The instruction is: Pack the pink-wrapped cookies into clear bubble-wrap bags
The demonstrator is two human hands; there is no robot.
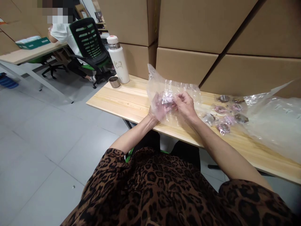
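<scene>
A large clear plastic bag [191, 91] stands loosely crumpled over the wooden table in front of me. My left hand [160, 106] shows through its film, fingers curled under a small clear packet [167, 99] with something pinkish in it. From the right, my right hand [186, 105] meets it, thumb and forefinger pinched at the packet's right edge. Several small clear packets with pink and dark brown round contents [223, 128] lie on the table beside my right forearm. What exactly is inside the packets is too blurred to tell.
A white thermos bottle [119, 62] and a metal cup [114, 82] stand at the table's left end. Cardboard boxes [185, 69] are stacked along the back. Another big plastic bag [277, 122] covers the right side. Farther left, a person sits by an office chair [88, 40].
</scene>
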